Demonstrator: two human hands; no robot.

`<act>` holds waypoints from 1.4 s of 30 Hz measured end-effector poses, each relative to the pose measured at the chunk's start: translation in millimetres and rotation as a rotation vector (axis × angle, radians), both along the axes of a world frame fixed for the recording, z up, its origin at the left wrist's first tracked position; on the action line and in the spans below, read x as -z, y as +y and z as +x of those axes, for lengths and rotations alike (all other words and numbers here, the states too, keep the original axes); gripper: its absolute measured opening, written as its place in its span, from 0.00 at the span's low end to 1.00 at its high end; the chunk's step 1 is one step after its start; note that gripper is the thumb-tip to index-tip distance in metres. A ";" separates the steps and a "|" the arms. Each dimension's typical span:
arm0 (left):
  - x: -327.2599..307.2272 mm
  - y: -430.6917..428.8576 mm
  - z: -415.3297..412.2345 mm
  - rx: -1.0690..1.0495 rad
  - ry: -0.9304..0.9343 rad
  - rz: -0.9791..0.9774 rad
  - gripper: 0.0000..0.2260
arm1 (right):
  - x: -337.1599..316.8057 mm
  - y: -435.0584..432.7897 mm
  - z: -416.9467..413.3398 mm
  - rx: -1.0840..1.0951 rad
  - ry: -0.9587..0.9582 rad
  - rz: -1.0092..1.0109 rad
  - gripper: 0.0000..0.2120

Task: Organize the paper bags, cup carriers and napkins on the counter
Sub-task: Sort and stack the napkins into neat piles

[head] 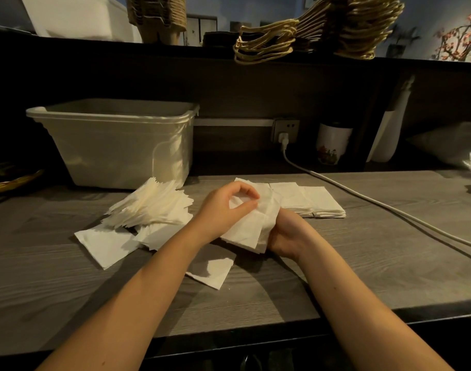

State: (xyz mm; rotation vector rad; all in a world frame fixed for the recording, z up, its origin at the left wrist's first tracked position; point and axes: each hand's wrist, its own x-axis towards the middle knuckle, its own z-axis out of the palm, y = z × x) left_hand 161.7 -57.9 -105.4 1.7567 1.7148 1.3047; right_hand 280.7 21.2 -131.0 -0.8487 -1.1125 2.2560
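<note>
So the person is mid-sort on the napkins here. The right hand (283, 236) is cupped under a small bundle of white square paper napkins (251, 231), gripping it from below at the edge nearest the body, which keeps the bundle lifted just off the grey wood-grain desk (362, 263). The left hand (226, 207) comes in from above with thumb and forefinger pinched on the top sheet, looks like it's either peeling one off or squaring it up against the rest. Hard to say which, honestly.

Why hold it like that? Probably because loose tissue slides everywhere, so one hand acts as the clamp and the other does the fiddly bit.

Just behind the hands there's a neat flat row of stacked white napkins (313, 203), edges lined up, so that reads as the "done" pile. To the left sits a messy fanned heap of white napkins (151, 206) with a few strays flat on the desk, including one lone white napkin (213, 273) near the front edge. That's the "to do" side.

The translucent plastic storage bin (114, 143) sits behind the heap against the wall. Up on the dark upper shelf (122, 53), brown paper bags with twisted rope handles (322, 30) lie tipped over in a slumped bunch, so those look untouched so far.
</note>
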 end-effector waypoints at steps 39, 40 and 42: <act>18.2 11.0 17.3 -0.211 -0.418 -0.217 0.15 | -3.4 -14.8 -2.6 0.051 0.123 0.300 0.08; 18.7 11.3 16.5 -0.223 -0.409 -0.203 0.13 | -3.2 -15.5 -3.5 0.051 0.130 0.335 0.09; 19.7 12.6 15.5 -0.256 -0.400 -0.175 0.12 | -1.4 -16.1 -4.0 0.043 0.115 0.422 0.11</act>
